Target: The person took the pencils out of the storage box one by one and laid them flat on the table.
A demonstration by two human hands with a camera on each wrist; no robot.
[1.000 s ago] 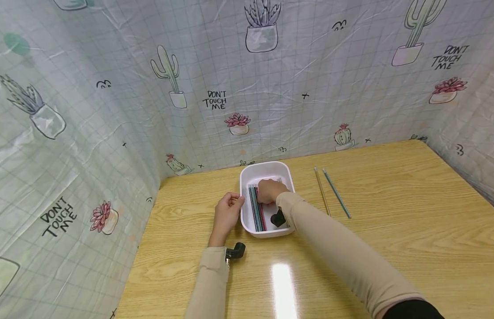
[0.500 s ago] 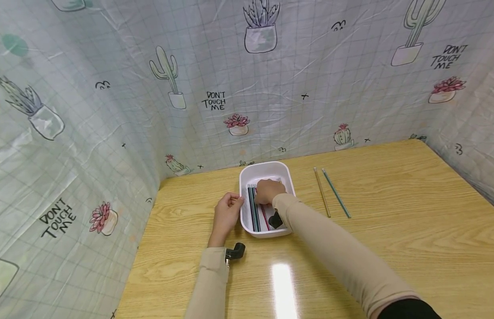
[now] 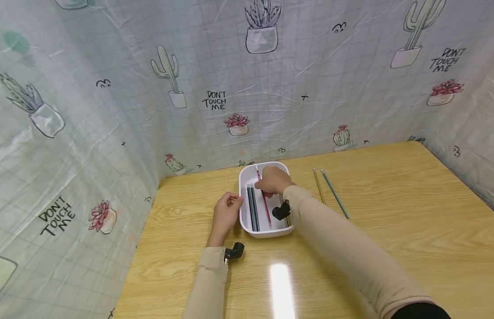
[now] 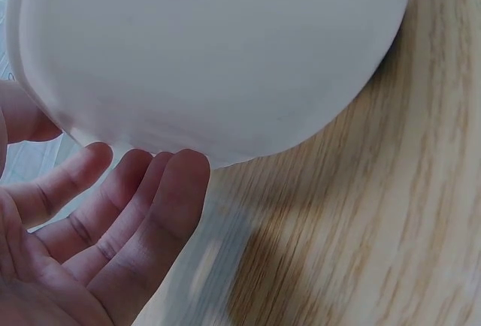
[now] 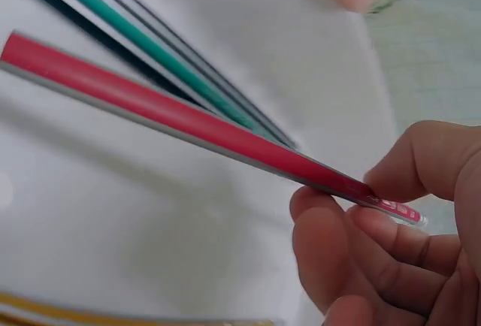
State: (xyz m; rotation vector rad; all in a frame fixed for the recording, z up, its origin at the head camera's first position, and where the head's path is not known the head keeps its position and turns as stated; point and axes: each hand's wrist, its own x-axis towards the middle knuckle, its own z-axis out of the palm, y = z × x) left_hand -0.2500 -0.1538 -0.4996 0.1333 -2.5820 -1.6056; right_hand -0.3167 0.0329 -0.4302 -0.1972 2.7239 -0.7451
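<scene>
While two pencils (image 3: 335,193) lie outside, left hand (image 3: 226,213) grips one tray (image 3: 267,234), right hand (image 3: 274,179) one red pencil (image 5: 203,128).

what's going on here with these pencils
A person's right grip pinches a red pencil near one end, over a white tray, while their left grip touches the tray's left side. Dark and green pencils and at least one yellow pencil lie in the tray. A golden pencil and a blue-green pencil lie outside it on the table, to its right.
</scene>
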